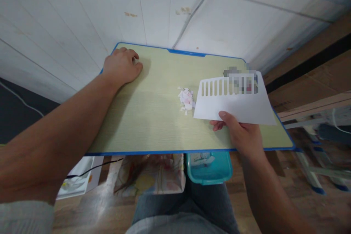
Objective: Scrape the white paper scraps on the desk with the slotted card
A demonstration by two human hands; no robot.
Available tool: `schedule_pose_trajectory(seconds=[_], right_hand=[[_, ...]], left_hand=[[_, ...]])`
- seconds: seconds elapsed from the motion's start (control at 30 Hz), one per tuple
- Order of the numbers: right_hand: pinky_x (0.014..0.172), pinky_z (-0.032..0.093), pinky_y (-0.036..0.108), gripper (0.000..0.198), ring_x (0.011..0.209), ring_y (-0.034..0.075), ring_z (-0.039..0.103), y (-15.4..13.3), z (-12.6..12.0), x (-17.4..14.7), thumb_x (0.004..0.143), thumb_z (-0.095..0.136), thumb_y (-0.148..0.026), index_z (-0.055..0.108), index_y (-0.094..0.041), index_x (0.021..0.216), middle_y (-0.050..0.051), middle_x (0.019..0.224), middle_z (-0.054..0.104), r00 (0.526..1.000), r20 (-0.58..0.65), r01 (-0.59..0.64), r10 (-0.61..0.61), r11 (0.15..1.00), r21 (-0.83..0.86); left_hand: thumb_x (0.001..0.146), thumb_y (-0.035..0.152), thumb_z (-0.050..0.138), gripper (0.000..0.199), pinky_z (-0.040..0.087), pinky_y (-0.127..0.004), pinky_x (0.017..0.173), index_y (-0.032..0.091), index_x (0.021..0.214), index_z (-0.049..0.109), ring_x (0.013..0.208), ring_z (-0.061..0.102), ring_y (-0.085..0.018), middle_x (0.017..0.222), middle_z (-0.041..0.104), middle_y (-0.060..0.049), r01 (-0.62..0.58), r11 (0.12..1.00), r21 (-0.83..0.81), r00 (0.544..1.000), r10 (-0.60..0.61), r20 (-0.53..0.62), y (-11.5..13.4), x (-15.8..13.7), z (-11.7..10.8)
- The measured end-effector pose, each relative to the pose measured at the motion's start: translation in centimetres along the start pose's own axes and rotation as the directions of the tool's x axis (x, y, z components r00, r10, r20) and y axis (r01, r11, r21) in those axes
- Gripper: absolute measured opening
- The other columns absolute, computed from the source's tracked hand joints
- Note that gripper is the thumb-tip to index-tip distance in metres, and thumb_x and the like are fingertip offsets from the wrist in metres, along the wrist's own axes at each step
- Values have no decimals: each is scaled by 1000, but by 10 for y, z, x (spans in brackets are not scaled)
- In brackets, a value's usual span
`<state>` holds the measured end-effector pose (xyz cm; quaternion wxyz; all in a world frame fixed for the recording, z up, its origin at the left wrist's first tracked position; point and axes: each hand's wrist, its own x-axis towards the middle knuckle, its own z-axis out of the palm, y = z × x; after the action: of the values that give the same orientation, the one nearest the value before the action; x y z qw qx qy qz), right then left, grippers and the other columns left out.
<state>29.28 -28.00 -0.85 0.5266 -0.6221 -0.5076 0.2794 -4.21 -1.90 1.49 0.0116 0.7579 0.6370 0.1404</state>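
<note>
A white sheet (214, 108) with a row of cut-out slots along its far side is held by my right hand (242, 133). The thumb lies over its near edge and the fingers are underneath. Its left edge is beside a small pile of torn white and pinkish paper scraps (187, 98) on the table. At the far left corner of the pale yellow-green table (148, 120), my left hand (123, 64) rests with bent fingers. Its thumb is apart from the fingers, and nothing shows in it. A blurred-out patch covers part of the sheet's far right.
Behind the blue-edged table stands a white panelled wall (109, 11). Cardboard boxes (315, 65) are at the right. Below the near edge are a teal plastic bin (210, 177), a patterned bag (153, 181) and a white box (93, 173). A stool's legs (309, 175) stand at the right.
</note>
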Motion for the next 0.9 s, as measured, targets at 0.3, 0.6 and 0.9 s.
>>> schedule_pose_trajectory(seconds=[0.3, 0.6, 0.9], right_hand=[[71, 71, 37, 47, 70, 26, 82, 7, 9, 13, 107, 84, -61, 80, -24, 77, 10, 78, 86, 996, 84, -13, 13, 1000, 1], [72, 72, 42, 50, 65, 26, 79, 0, 8, 2, 106, 85, -63, 83, -26, 73, 9, 75, 84, 999, -2, 33, -34, 996, -78], [70, 72, 43, 48, 66, 27, 80, -10, 9, -8, 106, 85, -60, 81, -26, 71, 9, 75, 84, 998, -37, 49, -52, 997, -61]], left_hand=[[115, 39, 61, 49, 51, -65, 132, 11, 150, 80, 155, 59, -45, 161, 70, -22, -17, 1000, -20, 1000, 17, -2, -2, 3, 1], [115, 37, 62, 46, 52, -59, 130, 10, 146, 82, 151, 61, -42, 154, 73, -20, -32, 999, -42, 999, 31, -20, -2, 1, 2], [117, 35, 64, 47, 48, -62, 135, 5, 147, 83, 162, 57, -49, 160, 70, -22, -27, 997, -69, 1000, 26, -16, 1, -1, 0]])
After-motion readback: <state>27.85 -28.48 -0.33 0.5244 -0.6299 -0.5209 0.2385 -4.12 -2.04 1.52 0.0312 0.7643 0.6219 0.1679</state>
